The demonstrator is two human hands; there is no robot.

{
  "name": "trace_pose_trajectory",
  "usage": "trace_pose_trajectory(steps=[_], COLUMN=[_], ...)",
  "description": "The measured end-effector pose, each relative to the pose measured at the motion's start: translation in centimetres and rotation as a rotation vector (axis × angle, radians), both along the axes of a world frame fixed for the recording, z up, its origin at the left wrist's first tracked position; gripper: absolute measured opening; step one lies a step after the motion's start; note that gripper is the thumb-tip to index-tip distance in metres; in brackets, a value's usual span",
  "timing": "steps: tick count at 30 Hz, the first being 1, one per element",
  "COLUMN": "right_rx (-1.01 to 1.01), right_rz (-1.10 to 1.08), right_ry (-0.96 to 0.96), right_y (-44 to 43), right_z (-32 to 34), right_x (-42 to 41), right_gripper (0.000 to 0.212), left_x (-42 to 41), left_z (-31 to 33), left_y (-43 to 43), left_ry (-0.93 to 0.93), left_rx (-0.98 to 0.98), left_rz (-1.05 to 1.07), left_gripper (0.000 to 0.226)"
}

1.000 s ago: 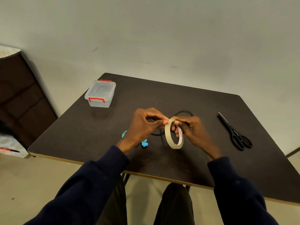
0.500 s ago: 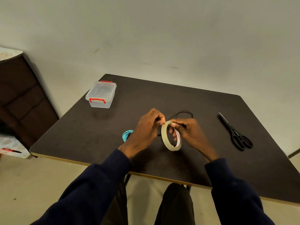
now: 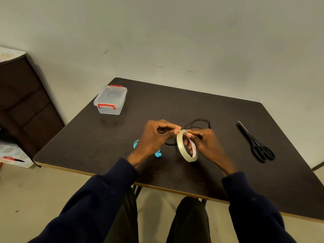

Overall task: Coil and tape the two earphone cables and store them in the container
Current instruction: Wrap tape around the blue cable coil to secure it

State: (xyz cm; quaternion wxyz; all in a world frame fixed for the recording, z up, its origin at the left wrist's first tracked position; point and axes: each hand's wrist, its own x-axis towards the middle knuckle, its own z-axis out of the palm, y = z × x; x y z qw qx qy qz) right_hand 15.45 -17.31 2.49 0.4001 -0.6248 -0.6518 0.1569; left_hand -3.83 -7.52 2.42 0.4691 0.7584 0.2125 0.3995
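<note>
My right hand holds a roll of clear tape upright above the table, fingers through its ring. My left hand pinches at the top edge of the roll with thumb and fingertips. A black earphone cable lies coiled on the table behind my hands, partly hidden by them. A blue earphone cable lies under my left hand, with only its ends showing. The clear plastic container with red clips stands closed at the table's far left.
Black scissors lie on the dark table at the right. A dark wooden cabinet stands left of the table against the wall. My knees are below the table's near edge.
The tape roll has tilted and shifted slightly right in my hands. My left hand's fingertips have moved along the roll's top edge. The cables, container and scissors stay where they were.
</note>
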Motion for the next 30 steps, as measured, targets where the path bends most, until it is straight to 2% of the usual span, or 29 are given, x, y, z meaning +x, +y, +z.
trace_pose_trajectory(steps=[7,11,14,17,20,23,25,30], right_rx=[-0.026,-0.030,-0.134,-0.260,-0.319,-0.360,-0.377,-0.432], right_rz=[0.017,0.008,-0.057,-0.091,-0.104,-0.101,-0.095,-0.046], right_ry=[0.011,-0.011,0.008,0.128,0.137,0.199,0.225,0.240], right_y=[0.0,0.3,-0.1,-0.8,-1.0,-1.1,-1.1,-1.1], right_z=[-0.3,-0.5,-0.8,-1.0,-0.9,-0.8,-0.7,-0.5], right_x=[-0.2,-0.5,-0.2,0.1,0.0,0.1,0.3,1.0], right_gripper=[0.024,0.021,0.022,0.026,0.029,0.031,0.031,0.031], left_x=[0.1,0.4,0.2,-0.2,-0.4,-0.2,0.0,0.2], left_z=[0.3,0.1,0.6,1.6,1.8,1.6,1.7,1.9], left_y=[0.0,-0.4,-0.1,0.4,0.5,0.5,0.4,0.6], left_ry=[0.059,0.097,0.027,-0.028,-0.088,-0.098,-0.092,-0.049], left_rx=[0.091,0.120,0.014,-0.150,-0.350,-0.447,-0.467,-0.367], left_rz=[0.034,0.110,0.104,0.043,-0.046,-0.081,-0.065,-0.056], left_gripper=[0.005,0.009,0.011,0.011,0.012,0.019,0.020,0.017])
